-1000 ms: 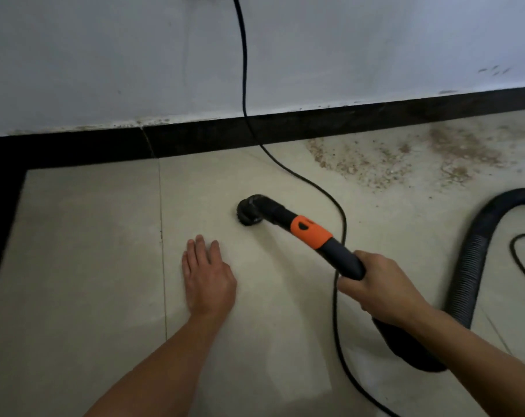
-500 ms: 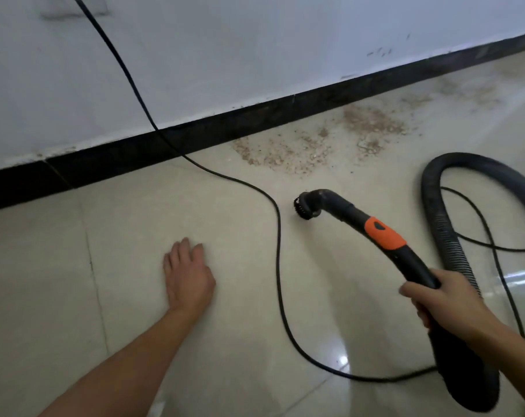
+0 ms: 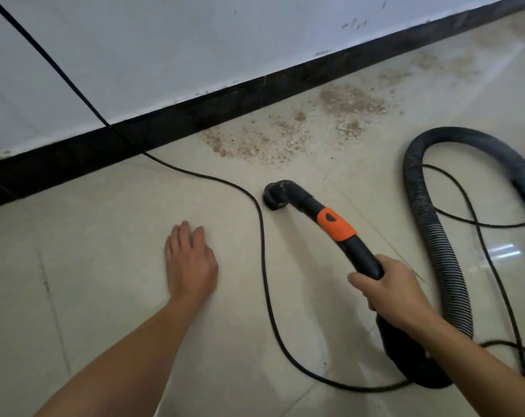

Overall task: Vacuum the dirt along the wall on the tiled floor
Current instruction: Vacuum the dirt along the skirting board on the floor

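Note:
Brown dirt (image 3: 288, 130) lies scattered on the beige tiled floor (image 3: 105, 251) beside the black skirting (image 3: 195, 115) of the white wall. My right hand (image 3: 387, 293) grips the black vacuum handle (image 3: 360, 254), which has an orange collar (image 3: 335, 224). Its round black nozzle (image 3: 274, 195) sits on the tile a little short of the dirt. My left hand (image 3: 189, 260) rests flat on the floor, fingers straight, left of the nozzle.
A thin black power cord (image 3: 262, 251) runs down the wall, across the floor between my hands and under the handle. The ribbed grey hose (image 3: 429, 221) loops at the right, with more cord over it. More dirt (image 3: 453, 61) lies further along the wall.
The view swung right along the wall. The nozzle crossed the cord from its left side to its right and now lies lower, nearer the dirt patch. My left hand stays flat on the floor.

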`<state>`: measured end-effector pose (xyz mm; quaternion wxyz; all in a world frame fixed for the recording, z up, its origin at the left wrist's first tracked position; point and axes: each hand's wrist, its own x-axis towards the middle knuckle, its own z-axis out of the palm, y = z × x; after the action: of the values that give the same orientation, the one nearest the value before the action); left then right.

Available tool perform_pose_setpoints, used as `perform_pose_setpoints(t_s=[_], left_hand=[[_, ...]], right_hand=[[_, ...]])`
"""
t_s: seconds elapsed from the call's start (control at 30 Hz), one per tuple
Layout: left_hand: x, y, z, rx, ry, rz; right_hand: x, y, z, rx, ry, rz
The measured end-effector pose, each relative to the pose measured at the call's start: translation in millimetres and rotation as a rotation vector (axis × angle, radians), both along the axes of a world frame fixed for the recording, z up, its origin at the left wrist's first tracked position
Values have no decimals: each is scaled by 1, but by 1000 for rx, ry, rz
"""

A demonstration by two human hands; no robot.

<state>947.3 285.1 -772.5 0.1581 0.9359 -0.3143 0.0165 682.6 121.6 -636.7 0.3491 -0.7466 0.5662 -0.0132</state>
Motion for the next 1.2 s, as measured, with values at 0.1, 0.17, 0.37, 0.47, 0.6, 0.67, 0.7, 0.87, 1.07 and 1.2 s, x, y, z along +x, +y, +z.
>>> perform_pose_setpoints(t_s=[0.1,0.17,0.37,0.47,0.6,0.67,0.7,0.87,1.07,1.2], left_hand=[[1,0,0,1,2,4],[1,1,-1,-5,6,6],[0,0,0,-36,8,2],[0,-1,2,-25,12,7],[0,0,2,-5,18,10],[0,0,2,0,10,11],[0,0,1,-1,4,14],[1,-1,1,3,-6,21],[0,-2,2,27,0,20],[-1,-2,4,47,9,20]], right_hand=[[14,-28,0,18,-88,-148],[33,-43,1,85,-188,-223],[63,-22,-3,222,-216,-60],[70,-26,0,215,-230,-84],[109,-39,-1,256,-328,-185],[127,-33,-4,294,-330,-123],[131,-29,-5,301,-316,-86],[137,-31,-9,261,-328,-112],[155,-30,-11,273,-317,-59],[183,-33,-12,288,-360,-97]])
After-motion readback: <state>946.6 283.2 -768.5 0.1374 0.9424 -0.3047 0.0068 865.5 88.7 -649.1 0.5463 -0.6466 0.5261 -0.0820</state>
